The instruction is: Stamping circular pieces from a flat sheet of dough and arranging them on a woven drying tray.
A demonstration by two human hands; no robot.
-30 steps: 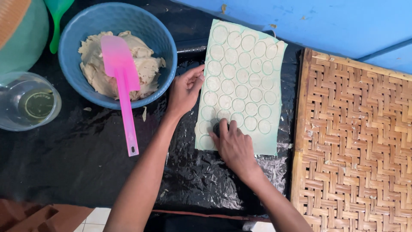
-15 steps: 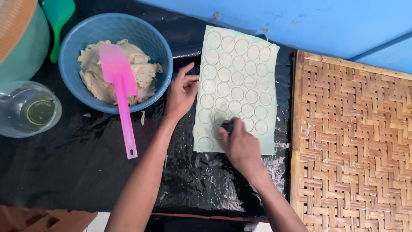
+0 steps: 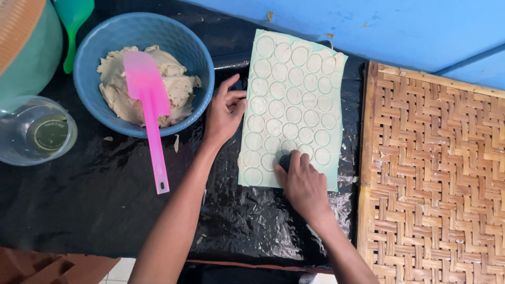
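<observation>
A flat pale-green sheet of rolled dough [image 3: 294, 79] lies on black plastic, marked all over with several cut circles. My right hand [image 3: 305, 186] presses a small dark round cutter [image 3: 284, 160] into the sheet's near edge, fingers closed over it. My left hand [image 3: 223, 113] rests with fingers spread on the sheet's left edge and holds it flat. Left of that hand stands a blue bowl [image 3: 194, 52] of beige dough [image 3: 118, 94], with a pink spatula [image 3: 150, 113] leaning in it, handle pointing toward me.
A woven bamboo tray [image 3: 436, 173] lies at the right. A clear glass bowl [image 3: 34, 134] sits at the left edge, a green container [image 3: 31, 58] and green scoop [image 3: 73, 26] behind it. Black plastic [image 3: 94, 205] covers the surface; a blue wall [image 3: 394, 26] rises behind.
My right hand with the cutter has shifted slightly right along the sheet's near edge. My left hand stays on the sheet's left side.
</observation>
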